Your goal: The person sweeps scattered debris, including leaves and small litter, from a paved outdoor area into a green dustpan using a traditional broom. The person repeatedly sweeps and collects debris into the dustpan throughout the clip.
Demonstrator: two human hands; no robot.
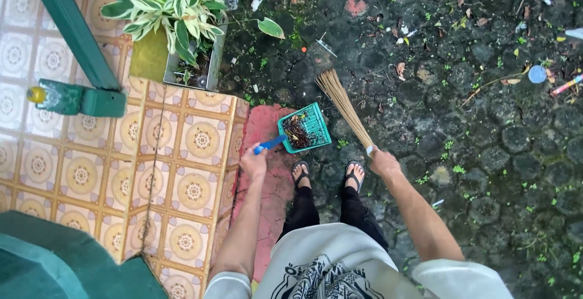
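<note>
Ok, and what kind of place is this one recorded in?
Most likely the front yard of a home, at the edge of a tiled porch. Mossy, littered paving stones meet the patterned tiles, a potted plant stands at the edge, and the person holds a stick broom and a dustpan.

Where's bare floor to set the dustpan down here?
Free: patterned tiles between green post base and red step. Free: dark pavers right of broom. Crowded: around planter, and by feet, where left hand holds dustpan, right hand broom.
</note>
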